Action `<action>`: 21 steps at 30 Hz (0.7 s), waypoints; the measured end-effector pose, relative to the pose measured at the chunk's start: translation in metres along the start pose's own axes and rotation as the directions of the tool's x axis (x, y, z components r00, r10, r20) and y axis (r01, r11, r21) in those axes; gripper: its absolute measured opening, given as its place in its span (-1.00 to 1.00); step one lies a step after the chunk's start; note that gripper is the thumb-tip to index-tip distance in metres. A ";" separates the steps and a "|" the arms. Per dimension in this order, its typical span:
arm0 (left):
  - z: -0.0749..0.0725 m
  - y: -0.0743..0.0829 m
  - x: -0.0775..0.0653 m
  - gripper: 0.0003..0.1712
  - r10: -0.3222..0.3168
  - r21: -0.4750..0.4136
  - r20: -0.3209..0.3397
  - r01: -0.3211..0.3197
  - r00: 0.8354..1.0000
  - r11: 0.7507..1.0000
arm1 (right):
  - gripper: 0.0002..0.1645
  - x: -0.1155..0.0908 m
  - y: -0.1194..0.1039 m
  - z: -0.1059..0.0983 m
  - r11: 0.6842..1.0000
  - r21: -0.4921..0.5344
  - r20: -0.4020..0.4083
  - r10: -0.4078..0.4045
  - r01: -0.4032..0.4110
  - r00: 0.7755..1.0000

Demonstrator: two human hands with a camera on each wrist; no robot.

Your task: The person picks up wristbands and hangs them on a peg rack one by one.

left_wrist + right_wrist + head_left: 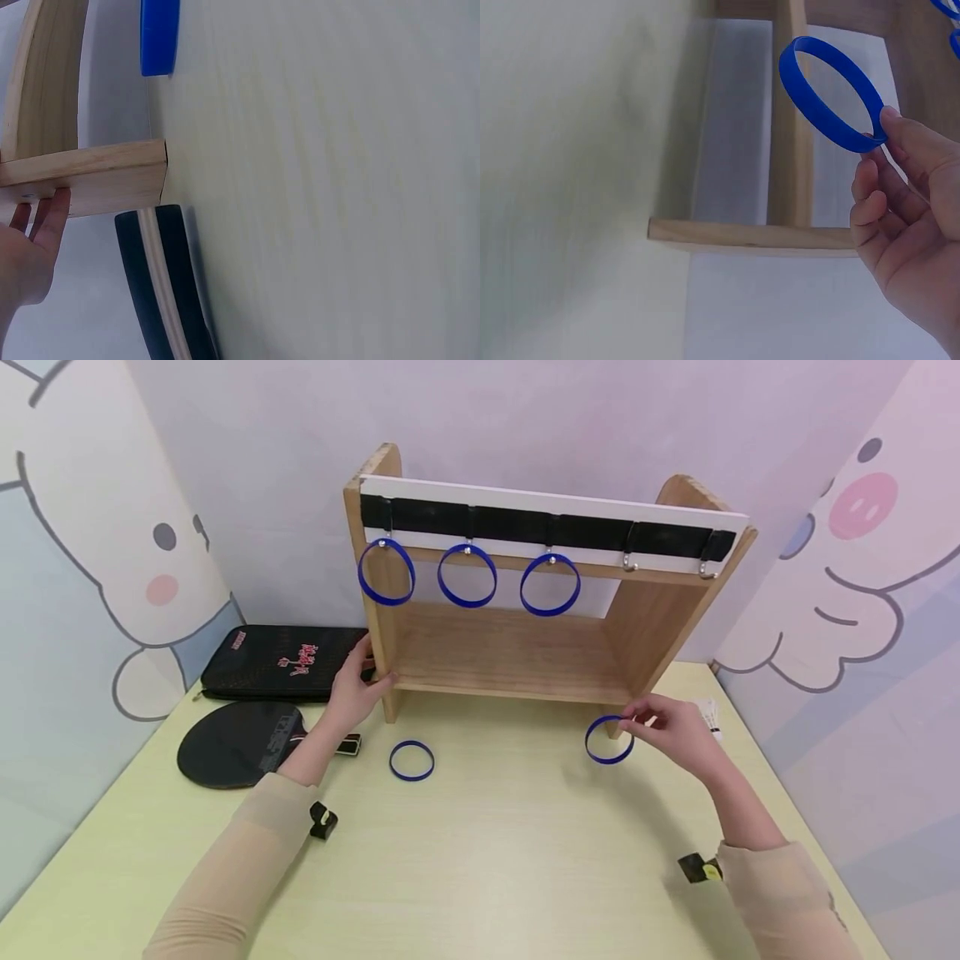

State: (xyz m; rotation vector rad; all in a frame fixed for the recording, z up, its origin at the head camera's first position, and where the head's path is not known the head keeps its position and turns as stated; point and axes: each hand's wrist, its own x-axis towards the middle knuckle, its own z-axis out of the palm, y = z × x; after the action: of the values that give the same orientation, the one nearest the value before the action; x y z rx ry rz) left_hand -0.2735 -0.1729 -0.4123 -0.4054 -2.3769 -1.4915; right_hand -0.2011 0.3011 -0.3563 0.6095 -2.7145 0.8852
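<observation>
Between thumb and fingertips, my right hand (671, 731) pinches a blue ring (810, 101), a thin flat band held up in front of the shelf's right foot. My left hand (358, 689) grips the left side panel of a wooden shelf (510, 652), its thumb over the front edge and its fingers (54, 217) against the outer face. Across the shelf's top runs a white board (525, 497) with a black strip and several metal hooks. Blue rings hang from the three left hooks, one of them this ring (386, 600); the two right hooks (630, 562) are bare.
Another blue ring (412, 778) lies on the table (480, 877) before the shelf. To the left are a black table tennis bat (232, 747), its handle under my left forearm, and a black zip case (262, 660). A shuttlecock (708, 717) lies behind my right hand.
</observation>
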 end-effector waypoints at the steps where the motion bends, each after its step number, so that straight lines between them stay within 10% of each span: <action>1: 0.000 0.000 0.000 -0.14 -0.004 0.002 0.001 0.004 1.000 1.000 | -0.88 0.001 -0.004 -0.002 1.000 0.011 -0.011 0.006 -0.006 1.000; 21: -0.001 0.007 -0.002 -0.11 -0.017 0.009 0.007 0.017 1.000 1.000 | -0.86 0.025 -0.066 -0.039 0.955 0.272 -0.298 -0.037 0.122 0.954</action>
State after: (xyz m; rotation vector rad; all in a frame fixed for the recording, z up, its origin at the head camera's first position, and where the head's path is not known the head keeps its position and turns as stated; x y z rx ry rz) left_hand -0.2687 -0.1707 -0.4068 -0.3902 -2.3968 -1.4889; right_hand -0.1907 0.2679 -0.2831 0.5853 -2.3030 1.2534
